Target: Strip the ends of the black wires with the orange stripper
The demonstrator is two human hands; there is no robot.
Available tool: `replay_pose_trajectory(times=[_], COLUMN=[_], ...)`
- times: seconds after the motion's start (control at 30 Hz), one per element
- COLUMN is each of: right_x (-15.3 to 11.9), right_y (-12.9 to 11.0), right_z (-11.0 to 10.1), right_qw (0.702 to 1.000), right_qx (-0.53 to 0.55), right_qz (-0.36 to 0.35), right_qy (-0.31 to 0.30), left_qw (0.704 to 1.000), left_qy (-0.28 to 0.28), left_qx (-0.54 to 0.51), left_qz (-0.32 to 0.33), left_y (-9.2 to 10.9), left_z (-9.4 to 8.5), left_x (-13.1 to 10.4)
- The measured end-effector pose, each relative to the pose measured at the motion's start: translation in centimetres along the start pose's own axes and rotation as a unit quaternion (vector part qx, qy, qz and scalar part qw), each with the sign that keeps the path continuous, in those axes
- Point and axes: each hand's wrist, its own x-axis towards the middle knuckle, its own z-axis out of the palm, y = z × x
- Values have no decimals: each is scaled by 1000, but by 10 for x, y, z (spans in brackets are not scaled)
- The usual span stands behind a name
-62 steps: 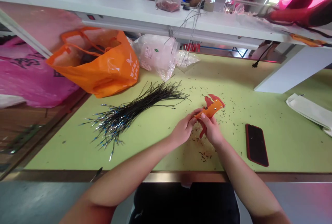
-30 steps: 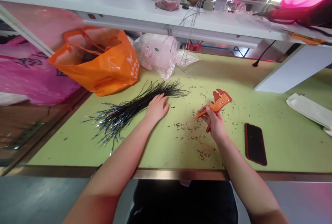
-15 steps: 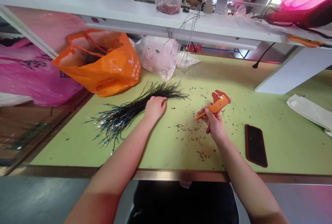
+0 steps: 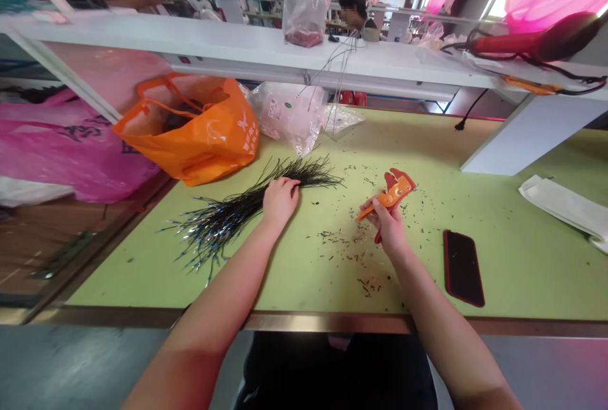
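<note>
On the green tabletop lies a loose bundle of thin black wires (image 4: pixel 237 210), their blue and silvery tips fanned out to the left. My left hand (image 4: pixel 280 201) rests at the bundle's right part, fingers bent and thumb and fingertips drawn together on the wires; how many they pinch is hidden. My right hand (image 4: pixel 390 225) grips the handles of an orange and red wire stripper (image 4: pixel 396 191), whose jaws point up and away from me. No wire shows in its jaws. Small black clippings (image 4: pixel 368 286) are scattered around and below the tool.
A phone (image 4: pixel 463 267) lies to the right of my right forearm. Behind the wires stand an orange bag (image 4: pixel 213 137) and clear plastic packaging (image 4: pixel 289 112). A white shelf (image 4: pixel 237 45) spans the back, its support panel (image 4: pixel 517 134) at right. Folded white material (image 4: pixel 560 204) lies far right.
My left fingers have curled and drawn together at the wires. The right hand keeps its hold on the wire stripper, nearly still. The whole view has tilted up slightly.
</note>
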Motion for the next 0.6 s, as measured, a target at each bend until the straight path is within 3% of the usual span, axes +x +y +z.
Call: replay_pose_trajectory(times=[0.17,0.37,0.47,0.6], right_x=[2,5,7,9], right_y=[-5,-6,-5,-2], right_z=[1,-1,-3,-3], right_qw=[1000,1000,1000,1000], right_qx=[14,15,15,14], right_qz=[8,3,3,4], right_qy=[16,18,20,24], left_qw=[990,979,978,985], left_qy=[-93,-114,-109,-65], left_qx=[21,10,-8,-53], left_qz=[108,171,178,147], left_y=[42,92,101,99], left_z=[14,36,36,22], left_x=[12,48,62,77])
